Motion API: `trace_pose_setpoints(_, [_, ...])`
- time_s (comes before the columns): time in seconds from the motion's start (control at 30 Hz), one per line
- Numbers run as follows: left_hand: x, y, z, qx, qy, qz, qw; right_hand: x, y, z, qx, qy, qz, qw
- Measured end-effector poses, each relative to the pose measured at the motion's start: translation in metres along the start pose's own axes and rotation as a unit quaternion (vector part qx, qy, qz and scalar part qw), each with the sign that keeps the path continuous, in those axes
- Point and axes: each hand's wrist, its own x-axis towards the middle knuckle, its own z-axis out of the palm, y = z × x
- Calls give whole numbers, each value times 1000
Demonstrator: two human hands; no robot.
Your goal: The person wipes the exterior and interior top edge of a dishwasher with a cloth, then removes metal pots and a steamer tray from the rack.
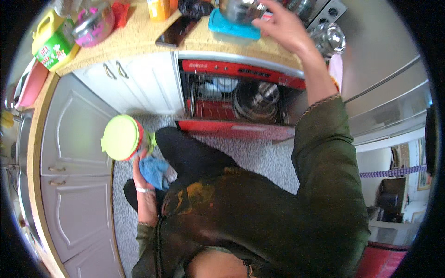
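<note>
My left hand (138, 170), low on the left, holds a container with a pale green lid (121, 137) and a red rim, along with a blue cloth (153, 171). My right arm reaches over the counter, and my right hand (276, 22) is beside a shiny metal pot (240, 9); whether the fingers touch it cannot be told. That pot sits on or just behind a teal-lidded plastic box (233, 26). Right of my wrist stands a shiny glass or metal jar (328, 40).
A red-fronted pull-out drawer (240, 129) stands open below the counter, with bowls and a metal pot inside. On the counter (135, 38) are a dark phone (178, 31), a yellow oil jug (54, 43) and a pink-patterned metal bowl (94, 26). A steel refrigerator-like surface (386, 55) rises at right.
</note>
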Motion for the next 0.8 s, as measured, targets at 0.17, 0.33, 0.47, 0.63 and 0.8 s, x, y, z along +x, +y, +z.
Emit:
trace_pose_setpoints(0.17, [9, 11, 55, 23, 23, 49, 998, -85, -65, 29, 205, -236, 124, 942])
trace_pose_setpoints(0.33, [26, -26, 151, 157, 33, 72, 984, -205, -114, 156, 414, -282, 36, 865])
trace_pose_setpoints(0.47, [31, -43, 168, 191, -104, 75, 973, -223, -100, 185, 452, -230, 126, 853])
trace_pose_setpoints(0.63, [69, -33, 147, 742, -72, 350, 567, -192, -34, 144, 392, -254, 277, 840])
trace_pose_setpoints(0.8, [101, -60, 123, 837, -105, 282, 458, -165, 59, 173, 274, -236, 308, 880])
